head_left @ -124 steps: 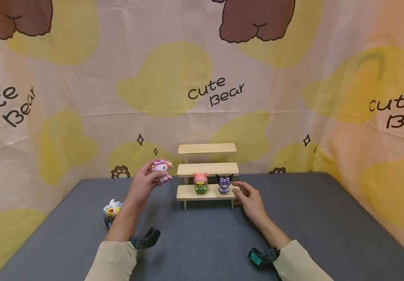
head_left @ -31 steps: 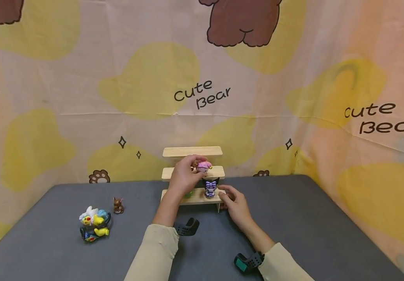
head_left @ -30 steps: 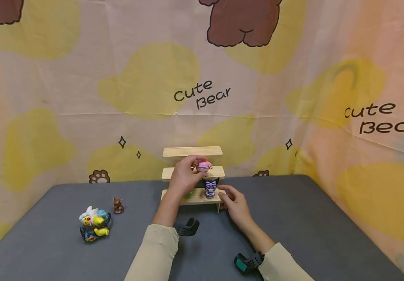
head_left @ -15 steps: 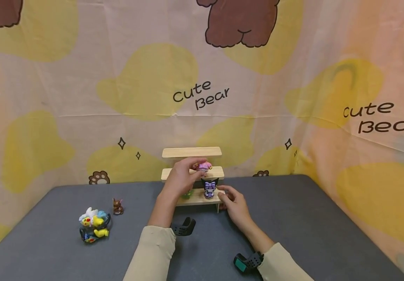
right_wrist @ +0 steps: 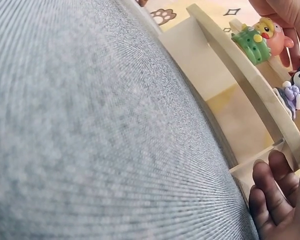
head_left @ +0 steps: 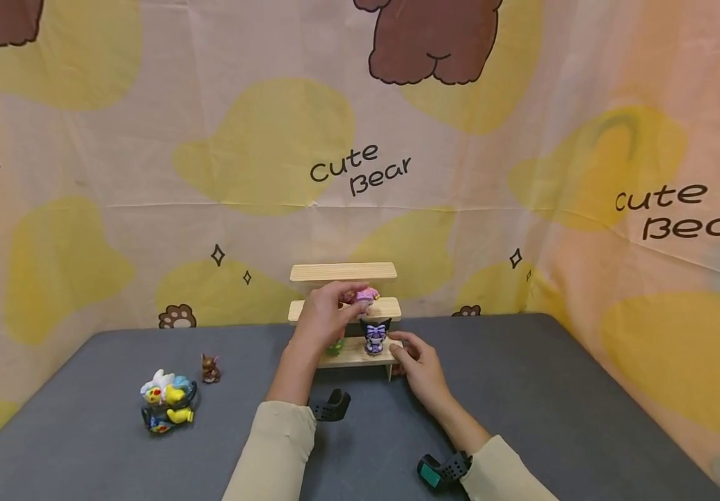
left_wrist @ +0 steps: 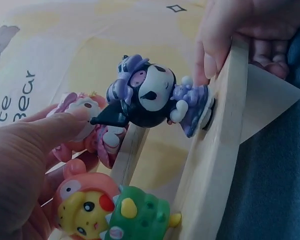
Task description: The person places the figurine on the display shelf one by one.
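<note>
Pinching the My Melody figurine [head_left: 367,295], my left grip [head_left: 324,316] is at the middle tier [head_left: 387,306] of the stepped wooden stand [head_left: 344,271]; my right grip [head_left: 421,363] clasps the right end of its bottom tier [head_left: 352,358], where the Kuromi figurine [head_left: 375,339] stands beside the costumed Pikachu figurine [left_wrist: 135,210]; a brown figurine [head_left: 211,369] sits leftward on the grey surface [head_left: 522,390].

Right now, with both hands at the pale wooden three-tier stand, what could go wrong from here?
The left hand pinches a pink-and-white figurine at the middle tier, close to the coral-and-green figurine on the bottom tier; drawing back might knock that over. The right hand grips the bottom tier's right end; a tug could shift the stand and topple the black-and-purple, pointy-eared figurine.
</note>
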`<state>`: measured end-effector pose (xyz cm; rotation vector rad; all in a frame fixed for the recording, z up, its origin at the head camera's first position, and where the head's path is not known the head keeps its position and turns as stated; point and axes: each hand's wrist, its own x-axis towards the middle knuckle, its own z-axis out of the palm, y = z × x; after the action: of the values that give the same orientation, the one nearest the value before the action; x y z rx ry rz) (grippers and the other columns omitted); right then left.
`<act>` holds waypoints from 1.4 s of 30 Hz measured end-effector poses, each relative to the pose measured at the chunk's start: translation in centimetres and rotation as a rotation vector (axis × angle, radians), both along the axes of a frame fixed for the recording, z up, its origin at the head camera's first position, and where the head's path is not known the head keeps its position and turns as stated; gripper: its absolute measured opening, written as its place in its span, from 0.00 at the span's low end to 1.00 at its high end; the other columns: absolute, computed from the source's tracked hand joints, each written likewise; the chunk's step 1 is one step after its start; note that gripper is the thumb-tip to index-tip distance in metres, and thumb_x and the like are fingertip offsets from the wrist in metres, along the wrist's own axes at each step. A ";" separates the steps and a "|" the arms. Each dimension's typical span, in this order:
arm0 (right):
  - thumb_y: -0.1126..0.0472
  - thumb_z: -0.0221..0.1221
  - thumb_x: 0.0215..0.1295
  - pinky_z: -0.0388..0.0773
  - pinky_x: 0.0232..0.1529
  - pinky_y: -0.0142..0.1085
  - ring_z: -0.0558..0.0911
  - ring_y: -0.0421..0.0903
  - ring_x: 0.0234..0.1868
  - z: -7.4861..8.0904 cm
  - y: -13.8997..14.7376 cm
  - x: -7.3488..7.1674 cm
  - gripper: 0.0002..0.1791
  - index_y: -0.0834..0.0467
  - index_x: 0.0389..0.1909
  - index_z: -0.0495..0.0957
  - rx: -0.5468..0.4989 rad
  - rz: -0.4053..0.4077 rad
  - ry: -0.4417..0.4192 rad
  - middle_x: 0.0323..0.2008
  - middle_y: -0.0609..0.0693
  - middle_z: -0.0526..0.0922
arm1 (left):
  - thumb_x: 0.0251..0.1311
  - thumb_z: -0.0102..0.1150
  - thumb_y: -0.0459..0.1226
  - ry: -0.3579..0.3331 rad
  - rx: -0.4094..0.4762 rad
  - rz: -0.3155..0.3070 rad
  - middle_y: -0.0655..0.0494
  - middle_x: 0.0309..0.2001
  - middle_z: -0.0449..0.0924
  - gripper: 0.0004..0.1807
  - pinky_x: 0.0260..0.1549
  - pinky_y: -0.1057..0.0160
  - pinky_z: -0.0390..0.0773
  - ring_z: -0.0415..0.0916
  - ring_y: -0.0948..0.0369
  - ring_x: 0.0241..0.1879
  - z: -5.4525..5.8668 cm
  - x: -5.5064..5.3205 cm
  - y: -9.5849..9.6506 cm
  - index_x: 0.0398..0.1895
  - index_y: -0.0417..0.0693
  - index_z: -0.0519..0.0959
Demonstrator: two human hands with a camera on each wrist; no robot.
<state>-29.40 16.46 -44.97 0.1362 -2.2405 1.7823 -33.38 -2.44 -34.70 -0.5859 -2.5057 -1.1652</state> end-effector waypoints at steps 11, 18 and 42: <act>0.62 0.59 0.72 0.83 0.32 0.33 0.81 0.42 0.26 0.3 0.3 -0.1 0.13 0.56 0.55 0.82 -0.009 -0.003 -0.006 0.27 0.58 0.84 | 0.61 0.70 0.42 -0.039 -0.049 0.011 0.55 0.50 0.88 0.22 0.44 0.55 0.83 0.84 0.56 0.48 0.9 -0.2 0.8 0.59 0.61 0.83; 0.62 0.60 0.72 0.83 0.32 0.33 0.81 0.41 0.26 0.2 0.1 -0.1 0.13 0.57 0.55 0.82 -0.009 0.002 -0.003 0.27 0.59 0.83 | 0.61 0.70 0.44 -0.032 -0.115 0.028 0.54 0.48 0.88 0.21 0.44 0.55 0.83 0.84 0.56 0.46 1.3 -0.4 1.1 0.58 0.61 0.83; 0.61 0.60 0.72 0.84 0.32 0.34 0.82 0.42 0.27 0.3 0.0 0.0 0.14 0.59 0.55 0.82 -0.005 0.002 -0.004 0.25 0.55 0.82 | 0.61 0.71 0.44 -0.057 -0.119 -0.029 0.55 0.56 0.84 0.26 0.52 0.50 0.81 0.82 0.54 0.52 1.4 -0.7 1.8 0.63 0.60 0.79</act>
<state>-29.43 16.43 -44.65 0.1344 -2.2392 1.7908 -34.13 -0.68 -33.30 -0.6293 -2.6378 -1.0623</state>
